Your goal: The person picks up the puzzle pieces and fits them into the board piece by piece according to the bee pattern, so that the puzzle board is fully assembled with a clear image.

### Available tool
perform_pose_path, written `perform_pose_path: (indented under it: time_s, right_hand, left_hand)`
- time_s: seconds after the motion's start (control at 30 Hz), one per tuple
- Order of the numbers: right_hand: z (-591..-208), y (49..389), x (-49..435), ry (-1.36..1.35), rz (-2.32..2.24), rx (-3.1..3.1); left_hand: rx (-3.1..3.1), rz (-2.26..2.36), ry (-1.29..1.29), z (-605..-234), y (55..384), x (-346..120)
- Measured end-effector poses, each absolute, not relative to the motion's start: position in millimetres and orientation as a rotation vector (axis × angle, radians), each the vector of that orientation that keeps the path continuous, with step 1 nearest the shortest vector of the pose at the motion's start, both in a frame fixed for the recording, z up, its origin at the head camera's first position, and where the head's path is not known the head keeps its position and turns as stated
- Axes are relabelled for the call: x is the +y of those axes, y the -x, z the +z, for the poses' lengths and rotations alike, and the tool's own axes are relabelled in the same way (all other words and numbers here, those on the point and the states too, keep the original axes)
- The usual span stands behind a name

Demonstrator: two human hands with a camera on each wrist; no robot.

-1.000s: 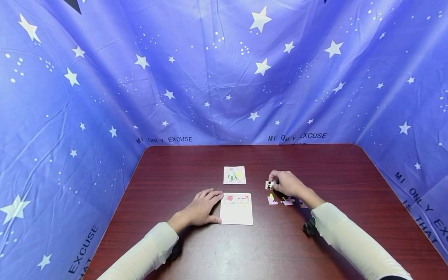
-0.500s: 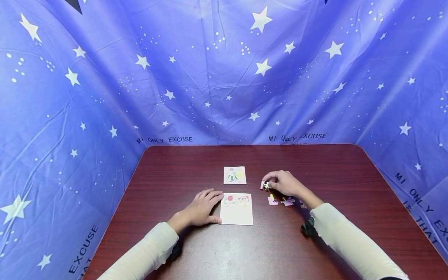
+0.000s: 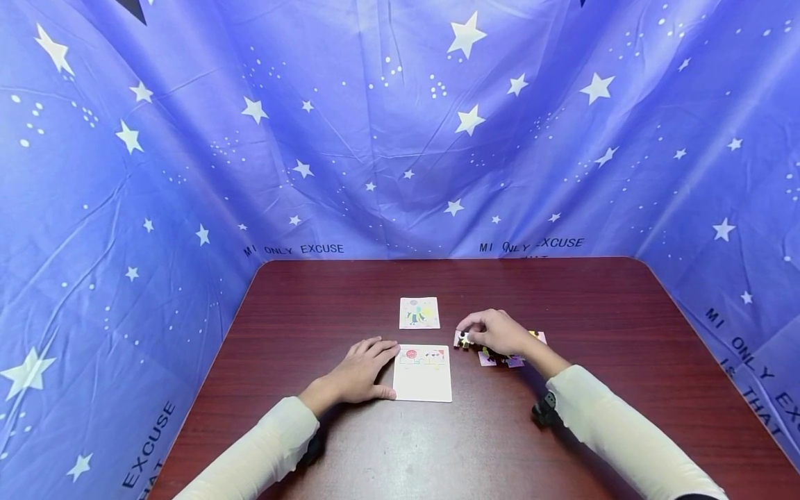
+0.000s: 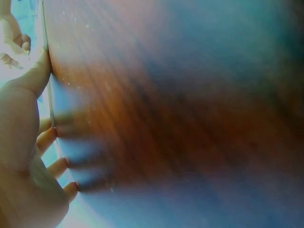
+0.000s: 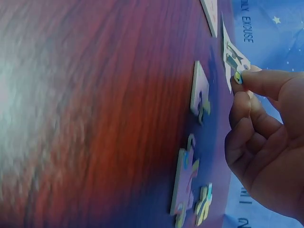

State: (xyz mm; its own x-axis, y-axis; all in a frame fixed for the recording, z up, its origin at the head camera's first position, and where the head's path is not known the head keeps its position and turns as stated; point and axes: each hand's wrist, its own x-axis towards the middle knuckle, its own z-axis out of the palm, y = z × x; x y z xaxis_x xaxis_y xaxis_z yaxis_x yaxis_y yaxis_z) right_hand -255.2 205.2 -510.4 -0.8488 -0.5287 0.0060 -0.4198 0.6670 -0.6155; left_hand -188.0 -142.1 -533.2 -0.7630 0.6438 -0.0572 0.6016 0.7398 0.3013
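My left hand [image 3: 361,371] lies with spread, fairly straight fingers at the left edge of a white puzzle board [image 3: 422,385], the fingertips and thumb touching its edge. Along the board's far side runs a printed row of pieces with a red round shape. To the right of the board, my right hand [image 3: 496,332] pinches a puzzle piece [image 3: 460,339] between thumb and index finger, just above the table. In the right wrist view the other fingers of the right hand [image 5: 266,128] are curled in, and they cover part of the piece.
Beyond the board lies a square picture card [image 3: 419,313]. Several loose pieces sit under and beside the right forearm, among them a pink piece [image 3: 487,359] and a piece with yellow [image 3: 538,337]. A starry blue cloth [image 3: 400,139] hangs round the table [image 3: 375,458].
My right hand has moved left toward the board and a little nearer to me, carrying the pinched piece. Another loose piece now shows behind the wrist. The left hand stays put.
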Motion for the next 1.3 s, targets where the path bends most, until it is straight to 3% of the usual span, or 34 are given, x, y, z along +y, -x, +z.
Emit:
perform_pose_path:
  time_s: [1.3]
  right_hand:
    - [-521.7, 222.6, 102.5, 0.961, -0.897, 2.639]
  left_hand:
    - [2.790, 0.399, -1.020, -533.2, 187.8, -141.7]
